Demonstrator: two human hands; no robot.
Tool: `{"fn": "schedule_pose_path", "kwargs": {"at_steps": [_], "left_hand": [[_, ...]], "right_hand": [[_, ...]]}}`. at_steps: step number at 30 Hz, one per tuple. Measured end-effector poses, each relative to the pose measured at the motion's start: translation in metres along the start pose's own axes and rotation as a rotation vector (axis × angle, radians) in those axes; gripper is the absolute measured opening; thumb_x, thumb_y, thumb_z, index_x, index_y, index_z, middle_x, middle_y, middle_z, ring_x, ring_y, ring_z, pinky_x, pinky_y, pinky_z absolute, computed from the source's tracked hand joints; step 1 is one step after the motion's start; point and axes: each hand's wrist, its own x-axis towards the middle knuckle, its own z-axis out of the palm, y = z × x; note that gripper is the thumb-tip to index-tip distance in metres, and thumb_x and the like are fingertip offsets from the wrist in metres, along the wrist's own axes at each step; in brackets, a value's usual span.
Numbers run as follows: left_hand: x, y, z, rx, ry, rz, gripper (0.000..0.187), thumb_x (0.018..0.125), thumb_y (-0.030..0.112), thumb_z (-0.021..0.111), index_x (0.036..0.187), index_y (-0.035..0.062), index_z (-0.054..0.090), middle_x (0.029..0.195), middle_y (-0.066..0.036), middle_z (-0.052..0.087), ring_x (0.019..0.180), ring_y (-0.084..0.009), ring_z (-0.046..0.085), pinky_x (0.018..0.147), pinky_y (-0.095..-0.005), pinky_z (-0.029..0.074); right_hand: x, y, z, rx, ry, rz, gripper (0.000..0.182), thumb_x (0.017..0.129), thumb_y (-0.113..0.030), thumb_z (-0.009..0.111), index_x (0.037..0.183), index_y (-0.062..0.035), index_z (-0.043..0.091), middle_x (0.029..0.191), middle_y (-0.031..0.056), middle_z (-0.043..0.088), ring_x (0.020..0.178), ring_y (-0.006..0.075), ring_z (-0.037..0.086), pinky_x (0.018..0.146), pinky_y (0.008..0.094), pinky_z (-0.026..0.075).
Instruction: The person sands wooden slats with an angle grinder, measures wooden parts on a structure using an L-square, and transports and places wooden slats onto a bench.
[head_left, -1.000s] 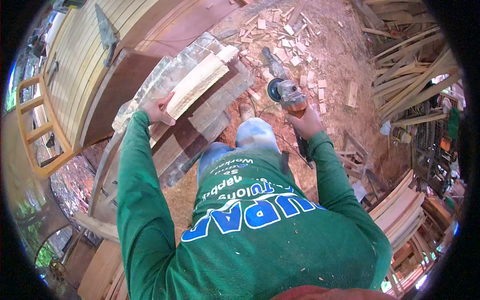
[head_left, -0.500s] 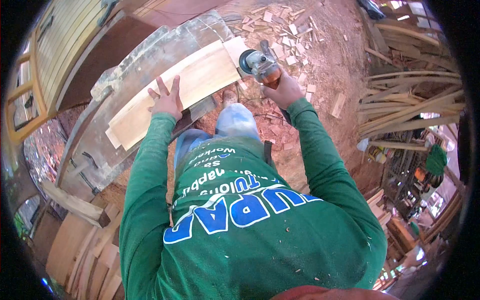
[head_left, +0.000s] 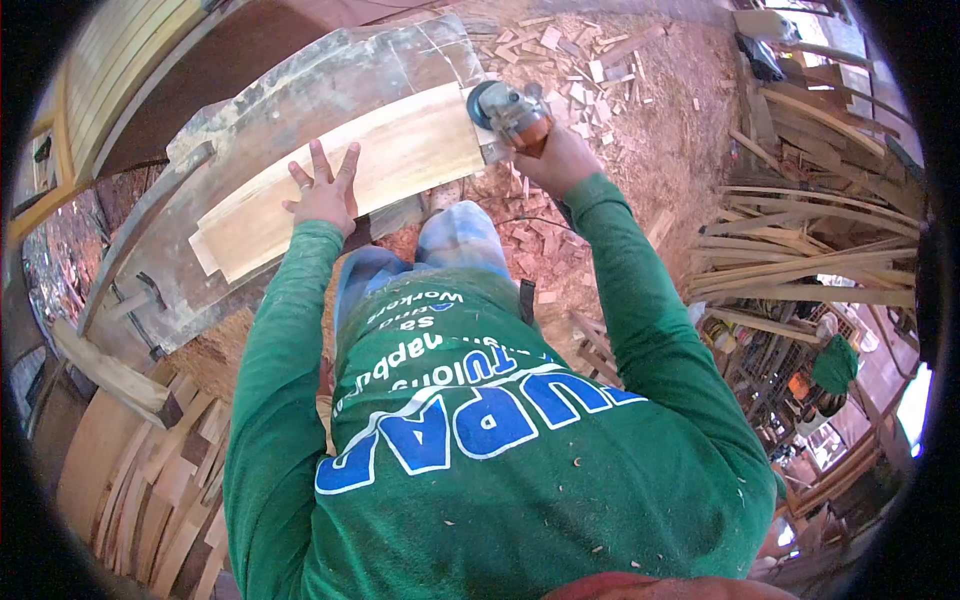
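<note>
A pale, slightly curved wooden board point(head_left: 400, 150) lies across a worn, paint-stained workbench point(head_left: 300, 95). My left hand point(head_left: 325, 190) rests on the board's near side with its fingers spread flat. In my right hand point(head_left: 562, 160) is an angle grinder point(head_left: 515, 115) with an orange body, my fingers wrapped round it. Its dark round disc point(head_left: 482, 105) sits right at the board's right end and overlaps it in this view.
Wood offcuts point(head_left: 600, 75) and sawdust cover the ground beyond the grinder. Long curved strips of wood point(head_left: 810, 240) are stacked at the right. More cut boards point(head_left: 150, 490) stand at the lower left, near a clamp point(head_left: 150, 290) on the bench.
The grinder has shifted slightly left and now covers the board's right end. My left hand stays spread on the board. The whole view has turned a little.
</note>
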Motion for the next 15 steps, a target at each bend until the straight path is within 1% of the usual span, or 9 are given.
{"fn": "schedule_pose_path", "kwargs": {"at_steps": [3, 4, 7, 8, 11, 12, 15], "left_hand": [[0.0, -0.002, -0.001, -0.005, 0.003, 0.001, 0.1, 0.088, 0.011, 0.063, 0.157, 0.0543, 0.004, 0.17, -0.01, -0.011, 0.151, -0.0532, 0.007, 0.103, -0.0794, 0.035], [0.0, -0.002, 0.0, -0.005, 0.005, 0.003, 0.1, 0.088, 0.011, 0.064, 0.157, 0.0543, 0.004, 0.17, -0.01, -0.011, 0.151, -0.0532, 0.008, 0.103, -0.0792, 0.035], [-0.001, -0.003, -0.002, 0.017, -0.004, 0.011, 0.099, 0.089, 0.011, 0.062, 0.157, 0.0544, 0.004, 0.17, -0.011, -0.011, 0.151, -0.0536, 0.008, 0.103, -0.0787, 0.035], [0.0, -0.004, -0.003, 0.019, 0.012, 0.008, 0.098, 0.09, 0.011, 0.062, 0.157, 0.0544, 0.004, 0.17, -0.012, -0.011, 0.151, -0.0537, 0.008, 0.103, -0.0784, 0.035], [-0.004, -0.002, 0.003, 0.021, 0.01, 0.011, 0.096, 0.091, 0.012, 0.06, 0.157, 0.0542, 0.004, 0.169, -0.012, -0.012, 0.151, -0.0541, 0.009, 0.103, -0.0777, 0.036], [-0.004, -0.001, -0.001, 0.021, 0.004, 0.013, 0.095, 0.091, 0.012, 0.06, 0.157, 0.0538, 0.005, 0.169, -0.013, -0.012, 0.151, -0.0542, 0.009, 0.103, -0.0777, 0.036], [-0.004, -0.002, -0.004, 0.042, 0.019, 0.019, 0.094, 0.092, 0.014, 0.059, 0.158, 0.0525, 0.004, 0.169, -0.014, -0.012, 0.15, -0.055, 0.01, 0.102, -0.0779, 0.037]], "right_hand": [[0.036, -0.005, -0.002, -0.012, -0.061, 0.0, 0.067, 0.074, -0.042, 0.077, 0.119, 0.0044, 0.062, 0.102, 0.0277, 0.071, 0.097, 0.0402, 0.07, 0.089, 0.0453, 0.055], [0.044, 0.001, 0.004, 0.022, 0.063, -0.035, 0.072, 0.073, -0.046, 0.079, 0.118, 0.0069, 0.06, 0.104, 0.0279, 0.071, 0.099, 0.0404, 0.07, 0.09, 0.0457, 0.055], [0.053, 0.012, 0.003, 0.003, 0.117, -0.062, 0.075, 0.072, -0.049, 0.08, 0.115, 0.0085, 0.059, 0.104, 0.0288, 0.07, 0.1, 0.041, 0.069, 0.09, 0.0454, 0.054], [0.049, 0.013, 0.002, 0.002, 0.084, -0.021, 0.075, 0.073, -0.051, 0.08, 0.113, 0.0085, 0.06, 0.104, 0.0293, 0.07, 0.101, 0.0411, 0.069, 0.09, 0.0452, 0.054], [0.022, 0.021, 0.01, 0.032, -0.041, -0.011, 0.075, 0.074, -0.049, 0.079, 0.114, 0.01, 0.059, 0.104, 0.0288, 0.07, 0.1, 0.0413, 0.069, 0.09, 0.0456, 0.054], [0.007, 0.004, 0.003, 0.045, -0.108, 0.029, 0.073, 0.074, -0.045, 0.078, 0.116, 0.0115, 0.059, 0.102, 0.0294, 0.07, 0.099, 0.0417, 0.069, 0.09, 0.0461, 0.055], [-0.027, 0.009, 0.006, -0.028, -0.004, 0.058, 0.061, 0.075, -0.035, 0.078, 0.119, 0.0038, 0.06, 0.099, 0.026, 0.071, 0.093, 0.0419, 0.07, 0.082, 0.0474, 0.056]]}}
